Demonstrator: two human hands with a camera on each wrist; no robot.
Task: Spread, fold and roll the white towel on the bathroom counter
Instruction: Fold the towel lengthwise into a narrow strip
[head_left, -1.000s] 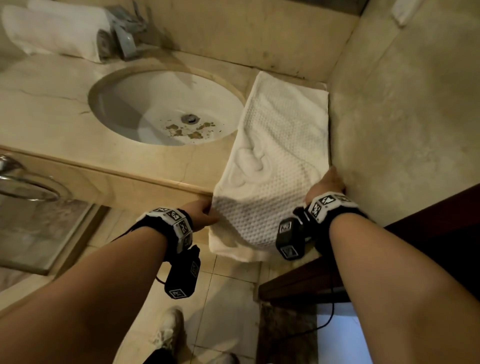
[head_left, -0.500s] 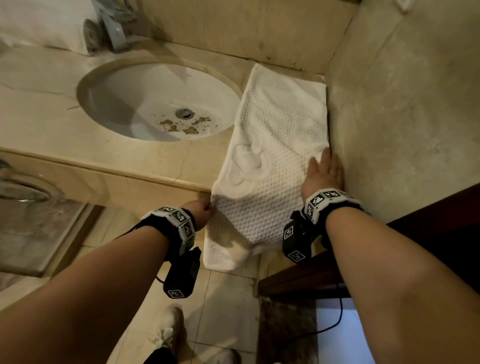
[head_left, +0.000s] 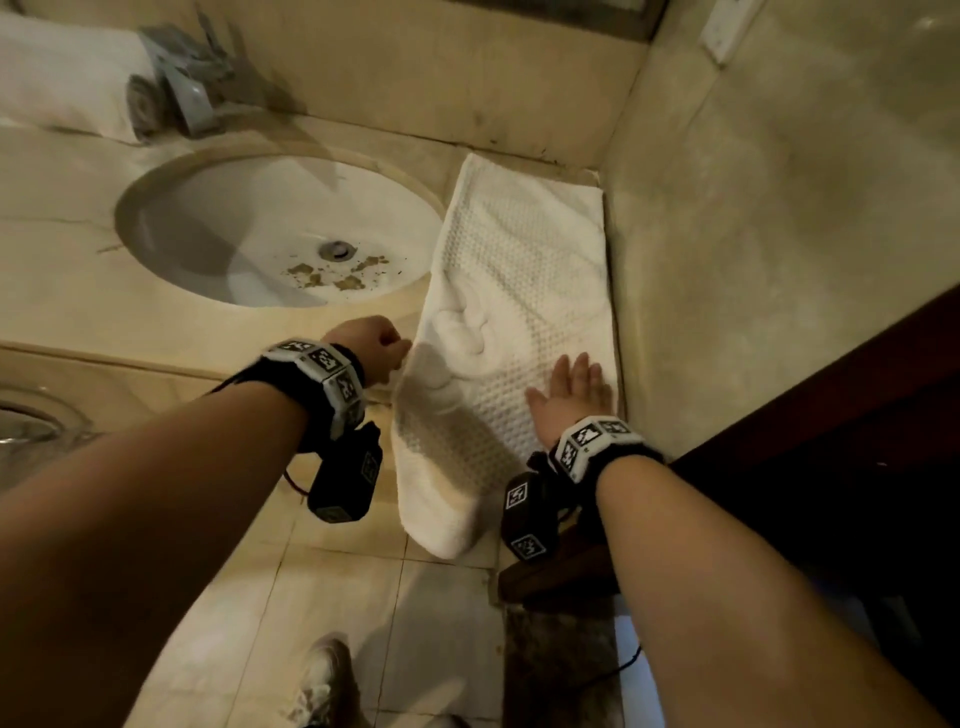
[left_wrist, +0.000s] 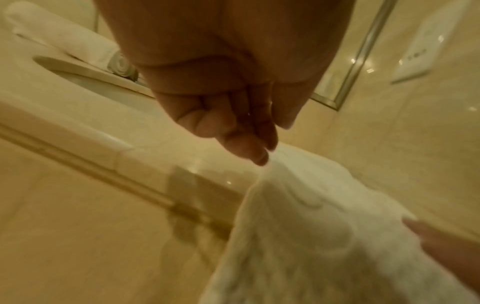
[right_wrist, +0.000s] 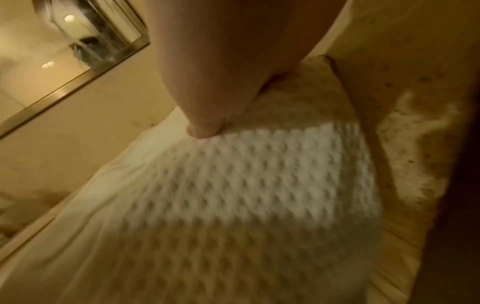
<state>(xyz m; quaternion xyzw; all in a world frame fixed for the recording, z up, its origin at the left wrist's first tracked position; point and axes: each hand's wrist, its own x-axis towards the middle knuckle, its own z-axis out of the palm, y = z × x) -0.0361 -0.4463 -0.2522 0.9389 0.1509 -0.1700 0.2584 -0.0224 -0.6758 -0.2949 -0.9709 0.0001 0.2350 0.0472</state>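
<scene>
The bathroom counter (head_left: 78, 291) is occupied on its right end by the white towel (head_left: 519, 270), which is laid as a long strip from the back wall to the front edge, between the sink (head_left: 208, 228) and the side wall (head_left: 753, 260); its near end is draped over the counter edge and hangs toward the floor. A raised wrinkle is seen near the middle of the strip, so the step in hand is judged to be the spreading and smoothing that comes before any fold.

The right hand (head_left: 569, 397) is laid flat on the towel close to the side wall, fingers straight and held together, palm down. The left hand (head_left: 371, 348) is set at the towel's left edge, fingers curled; in the left wrist view the edge (left_wrist: 270, 170) appears to be pinched at the fingertips, though blur leaves that uncertain.

For the step to be done well, the cloth is best anchored under the flat palm while the left edge is drawn gently outward, so the wrinkle is taken out without the strip being dragged toward the sink. The palm is then best swept along the weave toward the back wall. The hanging end should be lifted onto the counter before folding, or its weight may pull the strip askew.

A rolled towel (head_left: 62, 78) lies beside the faucet (head_left: 187, 93).
</scene>
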